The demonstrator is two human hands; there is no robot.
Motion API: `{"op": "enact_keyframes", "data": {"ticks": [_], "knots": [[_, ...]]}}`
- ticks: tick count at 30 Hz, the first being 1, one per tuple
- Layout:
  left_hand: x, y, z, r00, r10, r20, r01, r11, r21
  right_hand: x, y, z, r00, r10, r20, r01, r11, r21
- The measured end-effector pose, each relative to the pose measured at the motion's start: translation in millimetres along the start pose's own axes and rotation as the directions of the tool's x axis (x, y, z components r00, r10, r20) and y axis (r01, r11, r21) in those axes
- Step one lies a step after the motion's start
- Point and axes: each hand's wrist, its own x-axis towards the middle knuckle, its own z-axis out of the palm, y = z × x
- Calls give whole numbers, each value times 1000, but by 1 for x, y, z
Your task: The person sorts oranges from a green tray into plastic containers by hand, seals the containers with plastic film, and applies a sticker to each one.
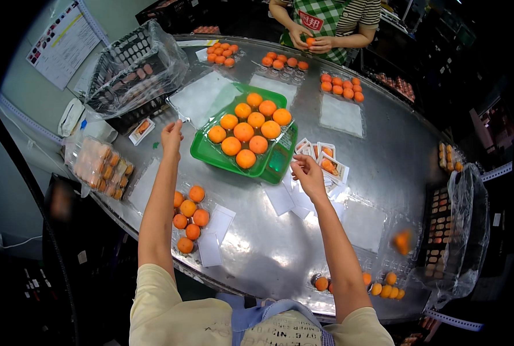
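My left hand (171,136) reaches out over the steel table (383,167), left of a green tray (206,151) that holds several orange fruits (244,132). Its fingers are loosely curled, and I cannot tell if anything is in them. My right hand (307,173) hovers just right of the green tray, above a spread of small picture cards (326,158), fingers bent with nothing visible in them. A clear pack of several orange fruits (189,218) lies under my left forearm.
Across the table another person's hands (310,40) hold an orange fruit. Filled clear packs (340,85) and empty clear bags (340,114) lie at the far side. Plastic-wrapped black crates stand at the back left (131,66) and right (456,230). Loose fruits (383,285) sit near the front edge.
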Motion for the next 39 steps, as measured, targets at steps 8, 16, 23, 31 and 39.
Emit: {"op": "enact_keyframes", "data": {"ticks": [8, 16, 23, 31, 39], "knots": [[3, -2, 1, 862, 441, -253, -426, 898, 111, 31, 2, 29, 1000, 21, -13, -20, 999, 29], [-222, -3, -8, 852, 400, 338, -310, 905, -290, -133, 24, -4, 978, 128, -164, -113, 989, 98], [-348, -92, -32, 656, -228, 720, 99, 971, 217, -300, 47, -23, 932, 258, -255, -290, 952, -97], [-429, -108, 7, 260, -379, 888, 51, 924, 379, -394, 53, -80, 779, 203, -593, -295, 954, -60], [-486, -161, 73, 457, -182, 870, -67, 969, 238, -528, 44, -164, 558, 131, -820, -356, 930, -94]]}}
